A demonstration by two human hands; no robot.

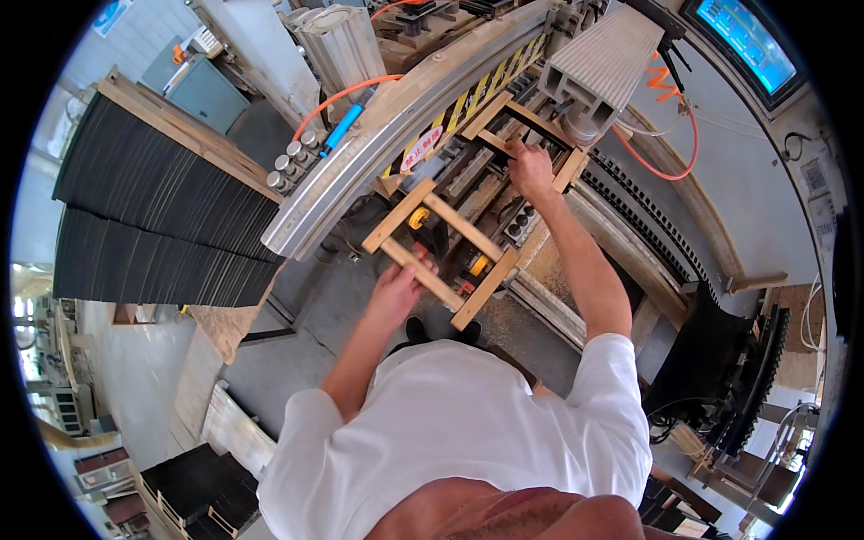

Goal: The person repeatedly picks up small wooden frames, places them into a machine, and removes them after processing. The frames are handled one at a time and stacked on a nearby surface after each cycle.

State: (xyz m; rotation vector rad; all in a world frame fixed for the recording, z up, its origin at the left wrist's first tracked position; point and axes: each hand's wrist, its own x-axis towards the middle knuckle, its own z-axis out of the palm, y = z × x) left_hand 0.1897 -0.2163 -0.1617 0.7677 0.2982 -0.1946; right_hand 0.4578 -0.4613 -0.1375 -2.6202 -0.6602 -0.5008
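My left hand (396, 292) grips the lower rail of a light wooden frame (466, 229), fingers wrapped round it. The frame has two long crossbars and two end pieces, and is held tilted in front of the machine. My right hand (529, 169) reaches forward, its fingers closed on the near bar of a second wooden frame (486, 115), which lies in the machine under the metal beam. My hand and wrist cover part of that bar. Yellow round parts (480, 265) show through the opening of the nearer frame.
A curved metal guard rail (378, 126) with striped tape runs across at the left. An aluminium beam (603, 58) overhangs the second frame. Black cable chains (643, 202) and an orange air hose (670, 171) lie to the right. Stacked dark panels (162, 198) stand at far left. A screen (747, 40) glows top right.
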